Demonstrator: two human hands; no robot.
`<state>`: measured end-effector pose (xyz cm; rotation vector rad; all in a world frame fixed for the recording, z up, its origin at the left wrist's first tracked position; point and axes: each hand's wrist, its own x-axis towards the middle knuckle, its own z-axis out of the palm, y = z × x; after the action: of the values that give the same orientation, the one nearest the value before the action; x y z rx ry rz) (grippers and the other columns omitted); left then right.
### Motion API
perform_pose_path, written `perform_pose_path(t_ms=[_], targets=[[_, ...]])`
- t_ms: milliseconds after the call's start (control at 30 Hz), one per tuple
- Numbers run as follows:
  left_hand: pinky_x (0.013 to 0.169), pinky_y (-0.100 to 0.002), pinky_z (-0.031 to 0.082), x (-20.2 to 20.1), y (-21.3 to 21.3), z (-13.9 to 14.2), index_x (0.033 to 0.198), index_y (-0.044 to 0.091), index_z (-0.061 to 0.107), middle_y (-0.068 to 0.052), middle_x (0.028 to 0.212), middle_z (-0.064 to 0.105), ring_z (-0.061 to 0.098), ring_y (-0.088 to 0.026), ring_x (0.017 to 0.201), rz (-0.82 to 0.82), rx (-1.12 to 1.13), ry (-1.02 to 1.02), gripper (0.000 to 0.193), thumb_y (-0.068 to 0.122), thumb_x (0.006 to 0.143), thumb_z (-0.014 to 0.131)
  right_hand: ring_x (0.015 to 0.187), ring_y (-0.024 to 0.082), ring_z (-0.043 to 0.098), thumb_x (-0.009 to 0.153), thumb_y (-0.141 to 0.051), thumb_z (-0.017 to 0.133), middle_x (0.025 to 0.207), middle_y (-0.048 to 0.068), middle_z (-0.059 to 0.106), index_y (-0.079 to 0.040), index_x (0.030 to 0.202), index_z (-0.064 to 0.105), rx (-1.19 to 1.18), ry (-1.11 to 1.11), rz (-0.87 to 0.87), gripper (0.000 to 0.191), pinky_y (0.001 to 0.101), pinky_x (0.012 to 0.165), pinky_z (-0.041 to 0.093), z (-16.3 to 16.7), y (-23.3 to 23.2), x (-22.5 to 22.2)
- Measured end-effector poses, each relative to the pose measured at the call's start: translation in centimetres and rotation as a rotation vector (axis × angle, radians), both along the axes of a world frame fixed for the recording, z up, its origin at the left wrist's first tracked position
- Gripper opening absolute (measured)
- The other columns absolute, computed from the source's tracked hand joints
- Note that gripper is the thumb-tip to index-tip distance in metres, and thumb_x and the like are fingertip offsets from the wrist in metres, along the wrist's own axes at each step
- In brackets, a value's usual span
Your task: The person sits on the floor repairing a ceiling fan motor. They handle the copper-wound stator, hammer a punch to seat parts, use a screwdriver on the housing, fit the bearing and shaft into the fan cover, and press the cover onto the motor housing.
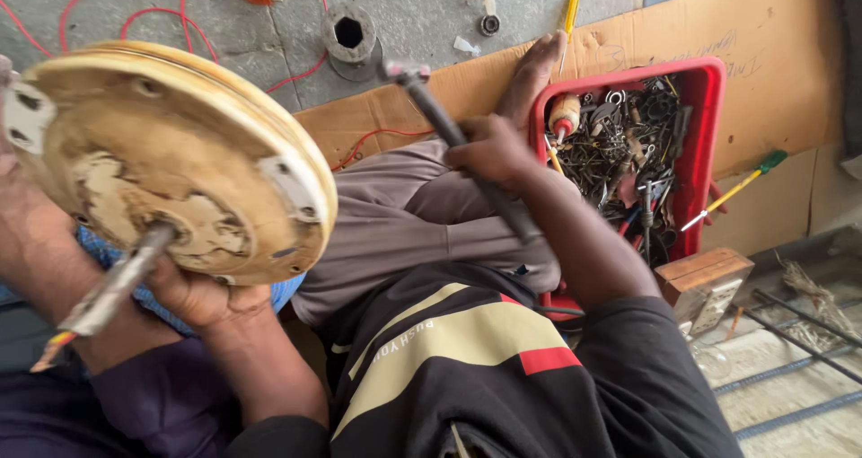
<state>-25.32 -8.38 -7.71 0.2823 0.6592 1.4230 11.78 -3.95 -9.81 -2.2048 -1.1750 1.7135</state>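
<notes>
Left hand (193, 296): clamped under cream motor housing (171, 157), whose shaft (112, 287) points toward the wearer. Right hand (489, 148): closed round dark metal rod (462, 144). Just beyond right hand: red tray (709, 90) of metal parts on cardboard (772, 54); screwdriver (732, 189) beside it.

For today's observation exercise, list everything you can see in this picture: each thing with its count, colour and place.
Round motor housing: one, cream-yellow, upper left, metal shaft pointing at the camera.
Metal rod tool: one, dark grey, centre.
Tray: one, red, right, full of dark metal parts.
Screwdriver: one, green handle and yellow shank, right of tray.
Cardboard sheet: one, brown, under tray.
Wire: one, red with orange plug, top left floor.
Wooden block: one, brown, lower right.
Left hand: under the housing, holding it.
Right hand: closed round the rod tool.
</notes>
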Motion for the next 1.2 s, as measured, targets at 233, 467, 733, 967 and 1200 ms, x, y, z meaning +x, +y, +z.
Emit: perform_pose_path(t_ms=[233,467,733,967,1200], targets=[[0.132,-0.045,0.035,-1.9,1.8,-2.0,0.158,0.019,0.044,-0.001,0.163,0.05,0.047,-0.021,0.147,0.082,0.064,0.364,0.068,0.054,0.106,0.069,0.062,0.008,0.061,0.09,-0.008,0.071,0.08,0.001,0.068,-0.005,0.101,0.069,0.164,0.252,-0.696,0.012,0.0242,0.054,0.047,9.7,-2.0,10.9],[0.125,-0.047,0.037,-2.9,1.7,-2.0,0.155,0.025,0.042,0.0,0.165,0.044,0.047,-0.023,0.15,0.143,0.225,0.889,0.06,0.056,0.108,0.064,0.058,0.013,0.059,0.088,-0.009,0.066,0.074,0.006,0.064,0.0,0.098,0.065,0.083,-0.383,-0.757,0.014,0.0302,0.052,0.048,10.7,-14.2,15.1],[0.129,-0.042,0.042,-1.5,2.9,-1.1,0.157,0.017,0.048,0.0,0.161,0.053,0.05,-0.019,0.145,0.051,-0.02,0.28,0.067,0.049,0.105,0.075,0.064,0.017,0.067,0.082,-0.012,0.072,0.08,0.013,0.071,0.001,0.12,0.065,-0.054,-0.574,-0.751,0.041,0.0336,0.057,0.055,-0.5,-28.0,14.5],[0.124,-0.046,0.043,-0.6,2.5,-1.1,0.157,0.016,0.05,-0.002,0.158,0.055,0.052,-0.02,0.142,0.092,-0.086,0.012,0.068,0.039,0.101,0.081,0.083,0.027,0.07,0.076,-0.029,0.089,0.092,0.015,0.075,0.0,0.119,0.074,-0.395,-0.54,-0.199,0.055,0.0429,0.076,0.056,1.8,-21.3,17.4],[0.127,-0.048,0.042,0.1,2.5,-0.7,0.158,0.016,0.05,-0.003,0.158,0.055,0.053,-0.023,0.146,0.139,-0.128,-0.005,0.074,0.04,0.096,0.082,0.147,0.037,0.043,0.081,-0.024,0.097,0.16,0.024,0.037,-0.004,0.161,0.028,0.678,-0.05,0.045,0.107,0.0467,0.113,0.05,1.0,1.6,2.3]])
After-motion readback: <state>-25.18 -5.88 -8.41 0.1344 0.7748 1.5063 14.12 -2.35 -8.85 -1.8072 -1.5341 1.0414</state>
